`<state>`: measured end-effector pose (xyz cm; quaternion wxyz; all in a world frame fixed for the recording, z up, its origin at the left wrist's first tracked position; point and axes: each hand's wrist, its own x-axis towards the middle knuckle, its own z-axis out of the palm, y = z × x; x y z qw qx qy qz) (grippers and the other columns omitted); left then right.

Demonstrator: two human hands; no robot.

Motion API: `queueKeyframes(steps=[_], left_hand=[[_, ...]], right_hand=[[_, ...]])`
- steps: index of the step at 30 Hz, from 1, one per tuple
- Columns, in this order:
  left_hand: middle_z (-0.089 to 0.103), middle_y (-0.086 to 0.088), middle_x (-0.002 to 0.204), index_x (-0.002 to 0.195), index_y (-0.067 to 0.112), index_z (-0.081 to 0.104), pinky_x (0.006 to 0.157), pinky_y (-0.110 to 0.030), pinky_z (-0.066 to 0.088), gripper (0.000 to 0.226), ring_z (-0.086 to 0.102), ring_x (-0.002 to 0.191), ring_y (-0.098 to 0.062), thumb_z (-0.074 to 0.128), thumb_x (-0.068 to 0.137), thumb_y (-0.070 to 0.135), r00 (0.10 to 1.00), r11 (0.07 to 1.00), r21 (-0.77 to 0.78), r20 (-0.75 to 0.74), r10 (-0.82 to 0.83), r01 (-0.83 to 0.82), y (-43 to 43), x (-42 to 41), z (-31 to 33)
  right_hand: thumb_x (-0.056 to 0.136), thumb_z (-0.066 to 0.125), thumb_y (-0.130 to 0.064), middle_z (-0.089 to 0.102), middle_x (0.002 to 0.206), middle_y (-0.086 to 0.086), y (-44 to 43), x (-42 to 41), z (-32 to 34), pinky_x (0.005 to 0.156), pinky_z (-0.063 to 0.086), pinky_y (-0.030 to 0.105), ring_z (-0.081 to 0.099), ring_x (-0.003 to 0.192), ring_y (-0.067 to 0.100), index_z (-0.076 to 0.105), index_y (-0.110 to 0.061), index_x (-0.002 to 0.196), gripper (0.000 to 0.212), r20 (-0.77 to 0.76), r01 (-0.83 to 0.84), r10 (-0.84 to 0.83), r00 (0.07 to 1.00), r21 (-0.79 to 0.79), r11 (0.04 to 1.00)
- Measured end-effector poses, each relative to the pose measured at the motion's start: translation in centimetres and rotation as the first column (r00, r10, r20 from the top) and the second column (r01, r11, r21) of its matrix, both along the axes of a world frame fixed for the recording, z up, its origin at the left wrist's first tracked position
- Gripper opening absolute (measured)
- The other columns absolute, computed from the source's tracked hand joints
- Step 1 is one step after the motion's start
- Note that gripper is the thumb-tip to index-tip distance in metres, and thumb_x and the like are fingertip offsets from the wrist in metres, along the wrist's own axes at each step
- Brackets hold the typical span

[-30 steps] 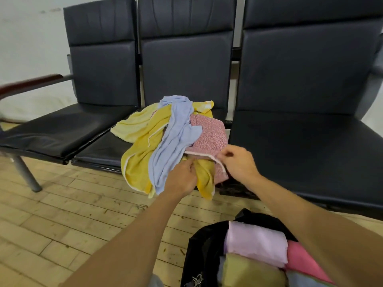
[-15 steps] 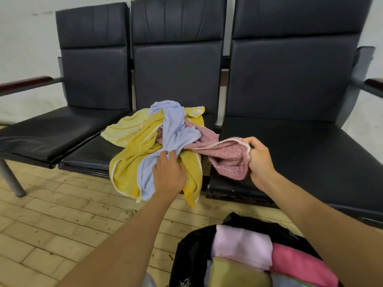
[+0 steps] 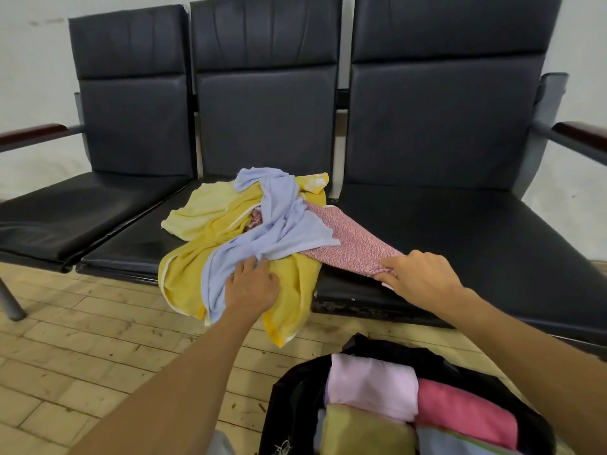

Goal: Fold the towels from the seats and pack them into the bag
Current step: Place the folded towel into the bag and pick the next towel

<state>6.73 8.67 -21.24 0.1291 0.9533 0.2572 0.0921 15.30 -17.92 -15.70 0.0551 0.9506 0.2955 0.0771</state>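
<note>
A heap of towels lies on the middle seat: a yellow towel (image 3: 193, 270) hanging over the front edge, a pale yellow one (image 3: 200, 208) behind it, and a light blue towel (image 3: 282, 224) draped across them. A pink patterned towel (image 3: 351, 241) stretches from under the blue one onto the right seat. My right hand (image 3: 420, 277) grips its near end. My left hand (image 3: 251, 285) presses flat on the blue and yellow towels at the seat's front edge. A black bag (image 3: 295, 389) on the floor holds several folded towels, lilac (image 3: 371, 385), pink (image 3: 463, 412) and olive (image 3: 361, 431) among them.
Three dark padded seats (image 3: 460, 231) stand in a row against a pale wall, with wooden armrests at the far left (image 3: 29, 133) and far right (image 3: 581, 133). A metal leg (image 3: 10, 300) stands at the left. The floor is light wooden planks (image 3: 82, 349).
My right hand has pulled the pink patterned towel out to the right, onto the right seat, while my left hand stays pressing on the heap.
</note>
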Motion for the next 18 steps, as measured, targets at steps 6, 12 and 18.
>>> queueKeyframes(steps=[6,12,18], left_hand=[[0.048,-0.014,0.135,0.137,0.005,0.039,0.097,-0.045,0.038,0.044,0.043,0.126,-0.032,0.050,0.097,0.022,0.989,0.992,-0.013,0.082,0.124,-0.123,-0.3,0.4,0.8],[0.060,-0.029,0.110,0.108,-0.008,0.057,0.082,-0.048,0.045,0.033,0.055,0.105,-0.044,0.041,0.102,0.020,0.933,0.934,-0.347,0.302,0.195,-0.083,-1.5,2.0,2.5],[0.048,-0.001,0.077,0.106,-0.004,0.059,0.053,-0.021,0.031,0.034,0.042,0.070,-0.011,0.044,0.102,0.026,0.775,0.745,-0.616,0.592,0.221,0.258,-7.1,1.5,7.8]], right_hand=[[0.101,0.035,-0.052,0.068,0.102,0.001,-0.2,0.4,-1.7,0.063,0.043,0.030,0.066,0.091,0.022,0.062,-0.025,0.116,0.042,0.045,0.031,-0.036,0.998,0.120,0.992],[0.100,0.043,-0.044,0.058,0.107,0.003,0.0,0.3,-1.8,0.073,0.050,0.033,0.061,0.096,0.022,0.065,-0.021,0.116,0.036,-0.022,0.073,-0.070,0.997,0.274,0.959],[0.098,0.050,-0.026,0.062,0.073,0.010,2.0,-0.8,0.6,0.070,0.055,0.043,0.060,0.070,0.022,0.066,-0.005,0.073,0.036,-0.237,0.141,0.048,0.970,0.718,0.681]])
